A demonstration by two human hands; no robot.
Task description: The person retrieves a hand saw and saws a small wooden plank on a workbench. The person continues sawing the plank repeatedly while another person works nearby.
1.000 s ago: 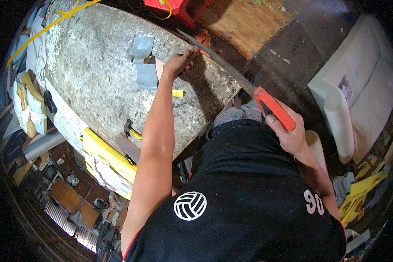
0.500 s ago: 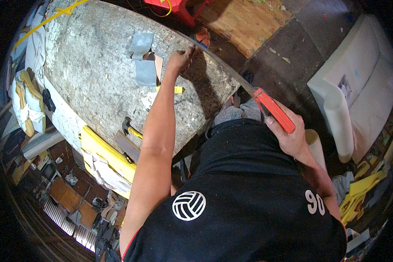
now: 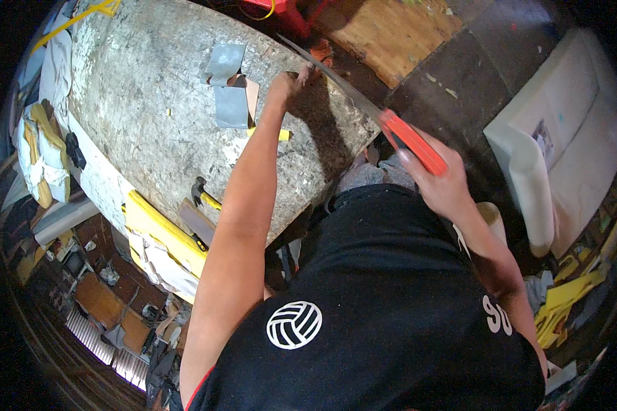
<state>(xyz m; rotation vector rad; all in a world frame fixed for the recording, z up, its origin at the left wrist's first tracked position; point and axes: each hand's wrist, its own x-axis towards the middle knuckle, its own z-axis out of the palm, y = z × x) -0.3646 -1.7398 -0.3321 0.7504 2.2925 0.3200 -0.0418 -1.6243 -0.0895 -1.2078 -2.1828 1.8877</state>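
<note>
My right hand (image 3: 440, 179) is closed around the orange handle of a handsaw (image 3: 414, 145). Its long thin blade runs away to the upper left, along the far right edge of a worn worktable (image 3: 164, 75). Close to the blade, at that edge, is my left hand (image 3: 289, 89), arm stretched across the tabletop. Its fingers are curled together, and whatever lies in or under them is hidden. Left of this hand lie folded grey sheet pieces (image 3: 230, 106) with a pinkish underside. A small yellow piece (image 3: 284, 135) shows beside my left forearm.
A hammer (image 3: 199, 190) and a flat brown piece (image 3: 196, 220) lie near the table's left edge, beside a yellow-and-white bundle (image 3: 164, 233). Beyond the table are a red plastic stool (image 3: 291, 17) and a wooden board (image 3: 391, 41). A large pale foam sheet (image 3: 569, 157) stands at right.
My right hand has pushed the saw forward and to the upper left, so its blade reaches farther along the table edge. My left hand stays almost in place.
</note>
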